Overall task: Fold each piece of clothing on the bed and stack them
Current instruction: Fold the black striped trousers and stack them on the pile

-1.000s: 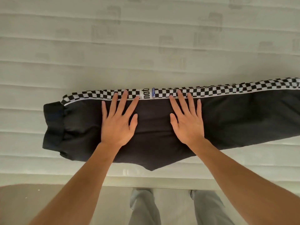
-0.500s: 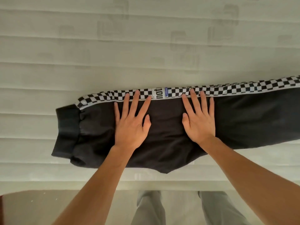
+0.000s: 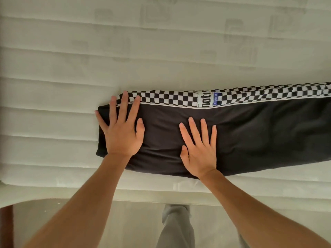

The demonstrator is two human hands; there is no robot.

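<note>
Floor: pale smooth floor [image 3: 53,217] at 6 o'clock, nearest the camera, with a dark red-brown wooden edge [image 3: 6,228] at 8 o'clock.
Legs: the person's light grey trouser legs [image 3: 176,228] stand at 6 o'clock, close against the bed's near edge.
Bed: cream quilted mattress [image 3: 53,72] with stitched horizontal channels and faint square motifs, filling the view from the middle out to 12 o'clock.
Trousers: black fabric jogging trousers with a ribbed cuff [image 3: 259,133] lie flat along the mattress near its front edge, running from about 9 o'clock off the frame at 3 o'clock.
Left hand: left hand [image 3: 121,133] at about 9 o'clock of centre, grip flat and open, fingers spread, pressing on the cuff end of the trousers; its fingertips reach the checked stripe.
Right hand: right hand [image 3: 200,149] just right of centre, grip likewise flat and unclenched, palm down on the black cloth, apart from the left hand.
Stripe: black-and-white checkerboard side stripe [image 3: 170,99] along the far edge of the trousers, edged with white piping.
Labels: white woven label with black letters [image 3: 204,102] and beside it a small blue tag reading TUESDAY [image 3: 215,100], both on the stripe at about 1 o'clock.
</note>
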